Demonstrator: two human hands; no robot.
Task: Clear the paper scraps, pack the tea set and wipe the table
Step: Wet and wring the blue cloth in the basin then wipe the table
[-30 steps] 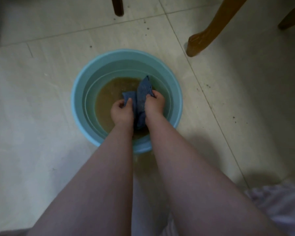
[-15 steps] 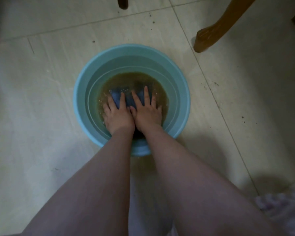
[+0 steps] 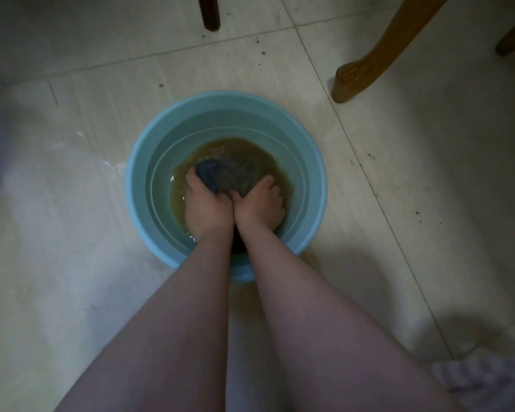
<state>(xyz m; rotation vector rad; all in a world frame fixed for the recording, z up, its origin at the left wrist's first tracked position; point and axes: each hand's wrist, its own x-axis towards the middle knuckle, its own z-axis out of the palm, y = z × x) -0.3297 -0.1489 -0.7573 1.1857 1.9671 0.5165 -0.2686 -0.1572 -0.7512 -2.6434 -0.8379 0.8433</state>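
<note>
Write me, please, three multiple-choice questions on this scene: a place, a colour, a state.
1. Where is the cloth? A on the floor; B in the water in the basin; C on a chair.
2. What colour is the basin? A red; B light blue; C white.
3. How do the left hand and right hand meet the cloth? A both grip it; B only one touches it; C neither touches it.
Answers: 1 B, it sits in brown water; 2 B, its rim shows light blue; 3 A, both hands curl round it.

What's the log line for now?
phase: rinsing | left hand: grips blue cloth | right hand: grips blue cloth | site: blue basin, brown water
</note>
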